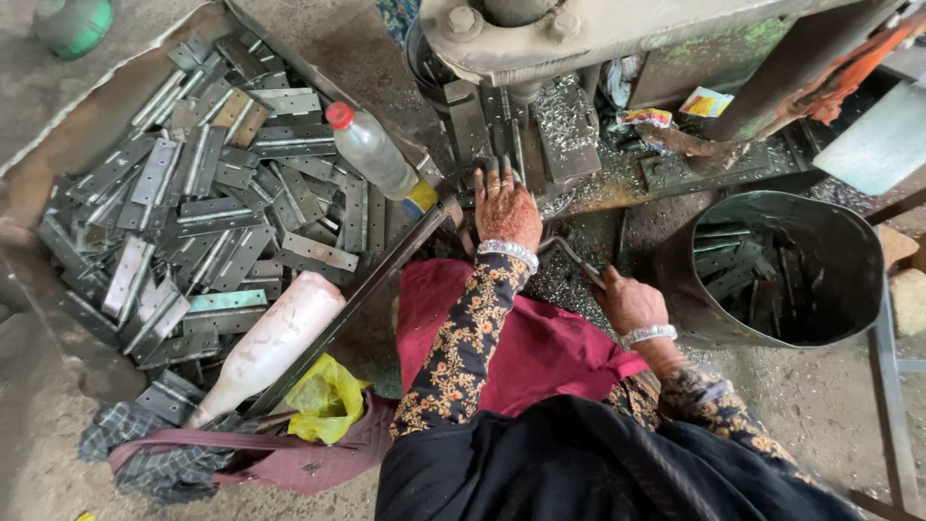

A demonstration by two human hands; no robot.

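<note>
Left hand (505, 207) is out in front, fingers spread and laid flat, fingertips pressing down on a metal hinge (494, 166) that sits on the bed of the press machine (540, 39), right under its ram. Right hand (629, 301) is lower and closer to the body, curled shut around a thin metal lever (571, 257) that runs toward the machine bed. By the look of it, this is the positioning step: one piece seated beneath the tool, the other hand ready on the handle. The next move, as I judge it, calls for those left fingers to come clear of the ram before the lever is worked, then for the piece to be lifted out.

Swinging wider: to the person's left lies a big heap of grey hinges (207, 203) on the floor, with a clear plastic bottle with a red cap (371, 150) lying across it and a pale pink bottle (265, 347) at its near edge. A yellow plastic bag (326, 397) sits beside a maroon cloth bag (289, 463). To the right, a dark metal bucket (849, 251) holds more hinges. Metal shavings (564, 116) litter the machine bed.
</note>
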